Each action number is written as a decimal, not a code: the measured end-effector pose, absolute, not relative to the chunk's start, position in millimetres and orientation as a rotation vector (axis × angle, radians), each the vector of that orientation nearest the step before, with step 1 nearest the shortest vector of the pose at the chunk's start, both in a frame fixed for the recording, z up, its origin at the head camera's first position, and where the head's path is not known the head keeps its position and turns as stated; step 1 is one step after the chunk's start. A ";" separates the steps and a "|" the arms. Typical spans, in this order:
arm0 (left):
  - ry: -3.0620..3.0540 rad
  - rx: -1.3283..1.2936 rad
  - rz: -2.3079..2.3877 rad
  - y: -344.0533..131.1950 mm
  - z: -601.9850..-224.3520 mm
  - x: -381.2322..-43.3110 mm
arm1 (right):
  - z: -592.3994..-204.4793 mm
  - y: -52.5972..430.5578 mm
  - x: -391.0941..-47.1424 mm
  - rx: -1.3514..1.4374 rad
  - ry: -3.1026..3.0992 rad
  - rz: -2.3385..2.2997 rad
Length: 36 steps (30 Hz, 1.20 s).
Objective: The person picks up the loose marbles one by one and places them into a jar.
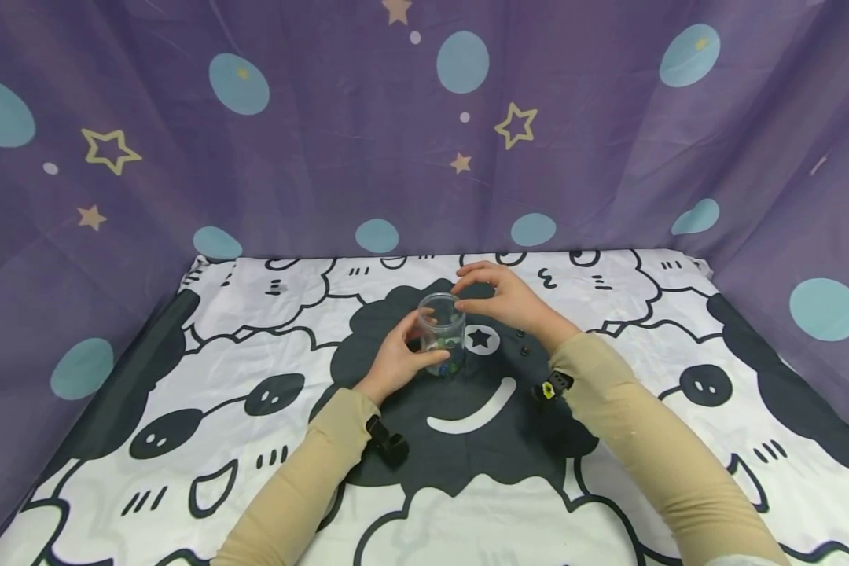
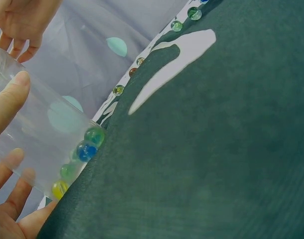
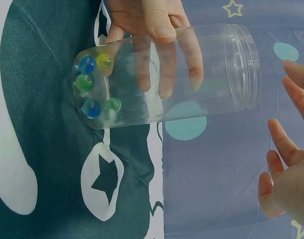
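A clear, lidless plastic jar [image 1: 442,326] stands upright on the dark part of the cloth. My left hand [image 1: 398,358] grips its side, the thumb in front and the fingers behind, as the right wrist view shows through the wall. Several glass marbles [image 3: 85,82], blue, green and yellow, lie at the bottom of the jar. By the jar's open mouth is my right hand [image 1: 504,300], its fingers spread and loosely bent. Nothing shows between those fingers in the right wrist view [image 3: 291,169].
Several loose marbles [image 2: 194,13] lie on the cloth to the right of the jar, tiny in the head view. A printed cloth [image 1: 255,440] with cartoon faces covers the table. Behind it hangs a purple curtain [image 1: 368,157] with stars and dots.
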<state>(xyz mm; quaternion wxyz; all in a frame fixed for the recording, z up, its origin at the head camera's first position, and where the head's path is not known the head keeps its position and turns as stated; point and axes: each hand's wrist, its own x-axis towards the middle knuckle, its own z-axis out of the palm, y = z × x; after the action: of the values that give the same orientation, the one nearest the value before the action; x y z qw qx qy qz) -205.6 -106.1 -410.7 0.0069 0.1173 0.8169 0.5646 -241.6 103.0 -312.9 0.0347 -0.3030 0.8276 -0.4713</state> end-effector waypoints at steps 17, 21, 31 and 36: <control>2.561 0.401 1.779 -106.3 -409.4 -203.1 | -313.7 115.0 -238.8 -0.851 2.530 -1.445; 2.567 0.389 1.770 -106.5 -410.1 -203.0 | -315.6 117.3 -238.8 -0.863 2.520 -1.456; 2.554 0.406 1.790 -105.9 -410.1 -203.7 | -318.4 130.1 -238.9 -0.865 2.552 -1.410; 2.564 0.405 1.787 -105.9 -410.8 -204.6 | -318.5 136.6 -238.8 -0.814 2.578 -1.381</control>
<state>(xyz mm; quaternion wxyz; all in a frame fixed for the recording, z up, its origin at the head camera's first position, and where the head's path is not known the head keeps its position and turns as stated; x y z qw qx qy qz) -204.6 -105.9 -410.8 -0.0049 0.1286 0.8136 0.5670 -238.8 136.6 -318.5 0.0530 -0.2678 0.8479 -0.4545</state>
